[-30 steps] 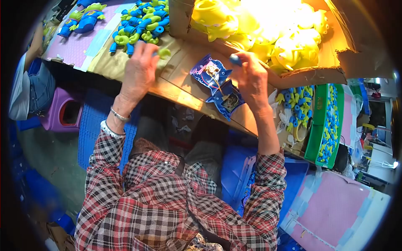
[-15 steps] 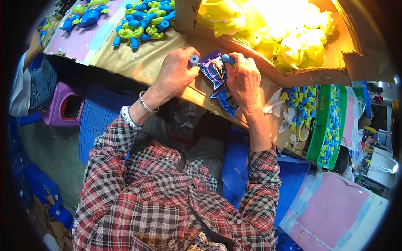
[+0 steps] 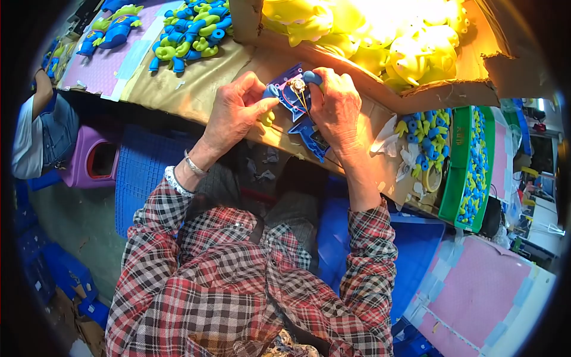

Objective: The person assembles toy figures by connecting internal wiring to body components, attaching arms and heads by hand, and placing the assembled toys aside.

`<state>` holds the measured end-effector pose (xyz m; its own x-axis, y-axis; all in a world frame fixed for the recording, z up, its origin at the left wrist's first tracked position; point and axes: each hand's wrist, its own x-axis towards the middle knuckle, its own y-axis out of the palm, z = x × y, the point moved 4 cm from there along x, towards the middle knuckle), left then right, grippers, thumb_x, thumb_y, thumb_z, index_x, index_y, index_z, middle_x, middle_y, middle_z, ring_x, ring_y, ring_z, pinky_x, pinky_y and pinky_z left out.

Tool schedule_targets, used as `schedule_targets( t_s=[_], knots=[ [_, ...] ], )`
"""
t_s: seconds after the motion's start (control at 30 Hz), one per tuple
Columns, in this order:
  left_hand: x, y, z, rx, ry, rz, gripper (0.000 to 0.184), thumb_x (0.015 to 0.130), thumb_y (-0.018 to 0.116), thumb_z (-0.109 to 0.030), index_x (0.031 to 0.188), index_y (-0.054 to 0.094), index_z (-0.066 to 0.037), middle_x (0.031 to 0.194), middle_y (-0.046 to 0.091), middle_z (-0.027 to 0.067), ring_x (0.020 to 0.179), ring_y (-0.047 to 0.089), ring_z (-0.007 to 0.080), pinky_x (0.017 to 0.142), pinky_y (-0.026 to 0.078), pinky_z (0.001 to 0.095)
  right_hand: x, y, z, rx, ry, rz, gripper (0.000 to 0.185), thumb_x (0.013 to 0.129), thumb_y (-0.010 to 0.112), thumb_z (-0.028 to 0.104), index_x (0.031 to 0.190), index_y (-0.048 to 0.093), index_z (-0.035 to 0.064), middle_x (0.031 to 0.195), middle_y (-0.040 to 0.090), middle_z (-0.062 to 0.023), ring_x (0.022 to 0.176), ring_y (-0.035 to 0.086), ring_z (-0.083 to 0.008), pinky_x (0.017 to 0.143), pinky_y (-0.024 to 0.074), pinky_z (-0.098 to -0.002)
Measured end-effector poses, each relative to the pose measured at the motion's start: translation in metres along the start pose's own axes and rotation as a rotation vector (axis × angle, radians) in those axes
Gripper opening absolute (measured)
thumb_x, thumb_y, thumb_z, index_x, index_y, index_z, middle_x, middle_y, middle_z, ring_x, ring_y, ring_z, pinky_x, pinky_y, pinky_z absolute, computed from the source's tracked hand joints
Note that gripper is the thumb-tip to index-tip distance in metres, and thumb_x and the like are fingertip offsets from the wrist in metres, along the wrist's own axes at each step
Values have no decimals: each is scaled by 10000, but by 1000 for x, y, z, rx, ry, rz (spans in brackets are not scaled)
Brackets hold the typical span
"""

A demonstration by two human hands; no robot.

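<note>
Between my hands lies an opened blue-and-purple toy body shell, with a round metal part and thin wires inside. Another blue shell piece hangs below it, joined by wires. My left hand pinches a toy arm with a blue sleeve and a yellow-green hand, at the shell's left side. On the other side, my right hand is closed around the shell's right edge, thumb and fingers at a rounded blue toy arm. My right fingers partly hide that arm.
A cardboard box of yellow toy heads stands just beyond my hands. Blue-and-green arms are piled at upper left, near assembled toys. More arms and a green bin lie right. Another person is at far left.
The arm in my left hand has turned: its open round end faced up before, and now its yellow-green hand shows below my fingers. It is closer to the shell's side.
</note>
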<state>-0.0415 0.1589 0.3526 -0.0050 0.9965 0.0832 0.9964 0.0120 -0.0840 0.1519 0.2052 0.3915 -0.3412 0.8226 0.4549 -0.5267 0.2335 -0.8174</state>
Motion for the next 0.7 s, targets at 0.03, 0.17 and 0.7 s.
schedule_targets(
  t_s=[0.03, 0.17, 0.7],
  knots=[
    [0, 2, 3, -6, 16, -1, 174, 903, 796, -78, 890, 635, -14, 774, 676, -10, 680, 578, 26, 604, 478, 218, 0, 0, 0, 2, -2, -2, 198, 867, 705, 111, 1057, 674, 63, 912, 698, -135, 889, 637, -335, 778, 533, -446],
    [1, 5, 14, -124, -63, -17, 168, 911, 785, -73, 884, 633, -4, 782, 677, 2, 668, 602, 40, 612, 491, 213, 0, -1, 1, -3, -13, -8, 188, 872, 700, 103, 1053, 672, 59, 904, 698, -137, 888, 638, -335, 777, 533, -442],
    [19, -2, 23, -257, -204, 231, 273, 874, 814, -94, 1080, 656, -9, 612, 598, -18, 444, 476, 33, 385, 307, 223, -9, 0, 13, -39, 25, -12, 160, 860, 703, 111, 1005, 664, 56, 870, 685, -140, 883, 638, -334, 733, 530, -456]
  ],
)
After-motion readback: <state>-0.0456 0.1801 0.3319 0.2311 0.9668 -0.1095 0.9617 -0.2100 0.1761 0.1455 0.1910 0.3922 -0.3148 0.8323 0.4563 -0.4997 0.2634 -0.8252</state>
